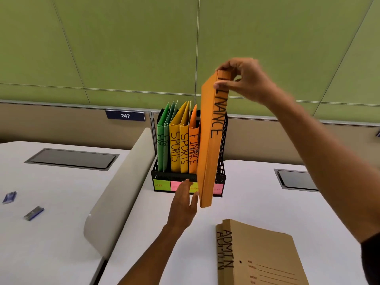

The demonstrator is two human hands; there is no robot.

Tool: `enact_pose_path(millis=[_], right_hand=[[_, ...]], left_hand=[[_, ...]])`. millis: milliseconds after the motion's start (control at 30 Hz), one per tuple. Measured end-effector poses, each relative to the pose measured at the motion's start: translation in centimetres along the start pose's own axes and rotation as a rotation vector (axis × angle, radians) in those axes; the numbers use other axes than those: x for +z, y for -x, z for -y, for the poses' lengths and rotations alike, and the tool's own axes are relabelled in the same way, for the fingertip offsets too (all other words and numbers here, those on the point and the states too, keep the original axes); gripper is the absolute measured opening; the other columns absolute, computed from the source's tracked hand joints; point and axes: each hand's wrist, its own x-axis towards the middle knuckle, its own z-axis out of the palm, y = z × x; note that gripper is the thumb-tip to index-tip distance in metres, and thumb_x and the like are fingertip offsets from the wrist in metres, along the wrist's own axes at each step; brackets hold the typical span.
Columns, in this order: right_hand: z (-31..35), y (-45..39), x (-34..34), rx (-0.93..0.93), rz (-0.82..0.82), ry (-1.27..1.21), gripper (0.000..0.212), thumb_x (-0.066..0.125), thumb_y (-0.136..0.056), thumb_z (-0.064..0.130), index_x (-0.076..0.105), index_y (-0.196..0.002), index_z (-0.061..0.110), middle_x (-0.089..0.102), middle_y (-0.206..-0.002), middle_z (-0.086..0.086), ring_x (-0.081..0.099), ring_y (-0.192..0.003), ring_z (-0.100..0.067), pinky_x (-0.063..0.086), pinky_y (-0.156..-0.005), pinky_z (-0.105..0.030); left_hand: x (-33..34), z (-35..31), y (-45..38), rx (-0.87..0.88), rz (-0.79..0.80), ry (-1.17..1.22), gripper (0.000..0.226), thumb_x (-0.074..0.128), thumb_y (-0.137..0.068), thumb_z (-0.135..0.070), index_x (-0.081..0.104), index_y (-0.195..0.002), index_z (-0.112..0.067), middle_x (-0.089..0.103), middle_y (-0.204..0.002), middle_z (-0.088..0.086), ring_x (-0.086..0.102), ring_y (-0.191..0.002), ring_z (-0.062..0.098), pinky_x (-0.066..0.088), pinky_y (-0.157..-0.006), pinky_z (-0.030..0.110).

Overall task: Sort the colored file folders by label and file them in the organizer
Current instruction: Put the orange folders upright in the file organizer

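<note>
Right hand pinching top of orange FINANCE folder, upright above bench, just near of organizer; left hand flat, fingers straight, touching folder's lower edge; ADMIN folders lying near right.

Folders: two green, two yellow, two orange, two brown.

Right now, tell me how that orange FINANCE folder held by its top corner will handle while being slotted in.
The orange FINANCE folder probably stays stiff: it hangs straight from the right hand, which pinches only its top. It seems light for its size. Its free bottom may swing, so the left hand steadying it looks sensible.
</note>
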Motion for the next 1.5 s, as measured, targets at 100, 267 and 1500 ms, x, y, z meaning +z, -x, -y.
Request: enact_pose_path(millis=[100,267,1500], right_hand=[[-1.0,-1.6,-0.8,-0.03,-0.046,0.006,0.043,0.075,-0.081,0.024,0.062,-0.115,0.002,0.065,-0.103,-0.006,0.065,-0.092,-0.023,0.054,-0.075,-0.019],[-2.6,-3.0,0.1,-0.091,-0.109,0.039,0.043,0.074,-0.082,0.023,0.06,-0.115,-0.001,0.065,-0.107,-0.012,0.063,-0.093,-0.022,0.055,-0.076,-0.021],[-8.7,10.7,19.3,0.135,-0.079,0.13,0.065,0.064,-0.091,0.035,0.039,-0.147,0.012,0.042,-0.145,-0.012,0.048,-0.124,-0.025,0.05,-0.099,-0.037]], left_hand=[[0.5,1.8,-1.4,0.056,0.071,-0.165,0.055,0.046,-0.102,-0.027,0.028,-0.151,-0.012,0.022,-0.16,0.004,0.016,-0.15,0.018,0.019,-0.122,0.031],[1.3,3.4,-3.6,0.116,0.233,-0.388,0.058,0.041,-0.102,-0.025,0.02,-0.153,-0.013,0.002,-0.164,0.003,-0.004,-0.152,0.018,0.011,-0.122,0.039],[4.1,4.5,-4.7,0.075,0.27,-0.508,0.079,0.038,-0.095,-0.057,0.005,-0.156,-0.02,-0.021,-0.161,-0.001,-0.018,-0.149,0.021,0.006,-0.122,0.051]])
